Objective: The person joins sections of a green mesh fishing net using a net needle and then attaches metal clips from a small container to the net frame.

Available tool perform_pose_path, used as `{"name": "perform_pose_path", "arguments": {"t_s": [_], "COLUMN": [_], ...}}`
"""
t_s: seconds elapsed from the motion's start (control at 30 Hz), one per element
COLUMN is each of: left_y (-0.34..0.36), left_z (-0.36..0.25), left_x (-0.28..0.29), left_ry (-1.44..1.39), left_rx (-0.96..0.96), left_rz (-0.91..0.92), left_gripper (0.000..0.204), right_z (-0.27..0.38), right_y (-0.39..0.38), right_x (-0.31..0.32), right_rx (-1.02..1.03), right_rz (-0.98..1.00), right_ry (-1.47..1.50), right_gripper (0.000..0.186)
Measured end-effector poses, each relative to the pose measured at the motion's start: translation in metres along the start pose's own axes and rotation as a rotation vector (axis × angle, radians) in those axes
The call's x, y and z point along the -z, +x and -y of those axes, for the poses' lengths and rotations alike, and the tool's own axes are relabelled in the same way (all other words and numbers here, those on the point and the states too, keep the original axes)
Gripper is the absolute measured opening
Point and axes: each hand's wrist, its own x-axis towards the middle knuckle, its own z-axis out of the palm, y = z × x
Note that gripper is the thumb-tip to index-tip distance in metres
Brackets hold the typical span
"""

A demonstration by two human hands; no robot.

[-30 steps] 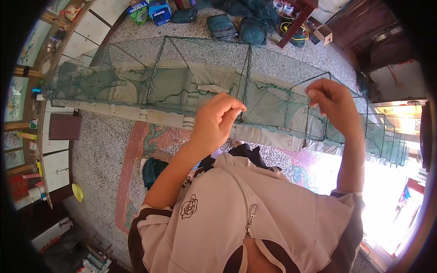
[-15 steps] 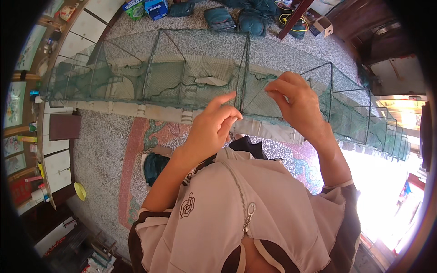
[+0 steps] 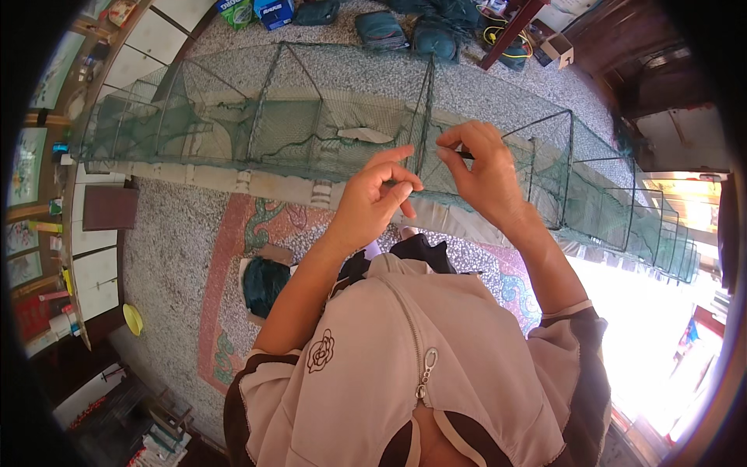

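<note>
A long green mesh fish trap with dark rectangular frames stretches across in front of me. My left hand is at its near edge, beside the lower end of an upright frame. Its index finger points out, while the thumb and another finger close together; what they pinch, if anything, cannot be made out. To the right, my right hand is held over the netting, thumb and fingers curled in a pinch. A thin dark piece shows between those fingers, too small to name.
A pale board runs under the trap. Several dark net bundles and a cardboard box lie on the far floor. A dark green bundle is near my left arm. White cabinets line the left side.
My right hand has moved slightly left, nearer my left hand, and the thin dark piece now shows in it. My left hand has turned a little, staying beside the frame's lower end.
</note>
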Motion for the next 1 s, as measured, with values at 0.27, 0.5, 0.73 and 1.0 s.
{"name": "perform_pose_path", "arguments": {"t_s": [0.27,0.5,0.73,1.0], "left_y": [0.0,-0.004,-0.006,-0.002], "left_z": [0.008,0.014,0.017,-0.005], "left_x": [-0.003,-0.002,0.003,-0.017], "left_ry": [-0.032,-0.033,0.02,0.438], "left_rx": [-0.015,0.011,0.177,-0.234], "left_rz": [-0.032,-0.097,-0.01,-0.28], "left_gripper": [0.007,0.003,0.014,0.022], "right_z": [0.01,0.03,0.047,0.099], "right_y": [0.012,0.023,0.037,0.021], "right_x": [-0.035,-0.036,-0.061,-0.011], "right_rx": [0.037,0.223,0.329,0.309], "right_rz": [-0.045,0.073,-0.048,-0.119], "right_ry": [0.117,-0.498,0.03,0.749], "right_gripper": [0.011,0.007,0.008,0.01]}}
